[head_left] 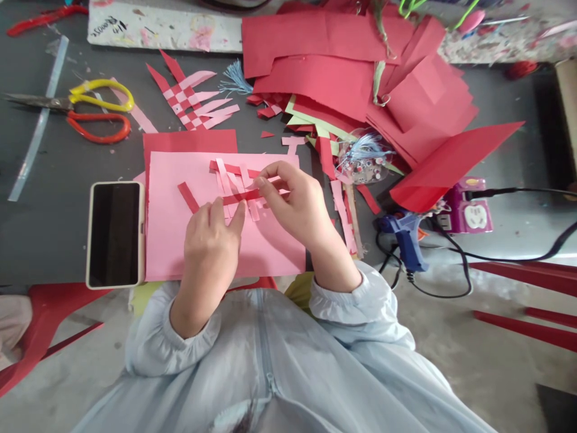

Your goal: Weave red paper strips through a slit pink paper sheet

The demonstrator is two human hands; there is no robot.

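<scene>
Pinching a red strip [246, 195], the right hand [295, 204] arches; the left hand [211, 237] presses the weave [234, 183].

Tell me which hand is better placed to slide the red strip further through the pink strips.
Probably the right hand: its fingers already pinch the red strip, while the left hand rests by the pink strips.

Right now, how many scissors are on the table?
2: the yellow-handled scissors and the red-handled scissors lie together at the table's far left. More could hide under the red paper pile.
</scene>
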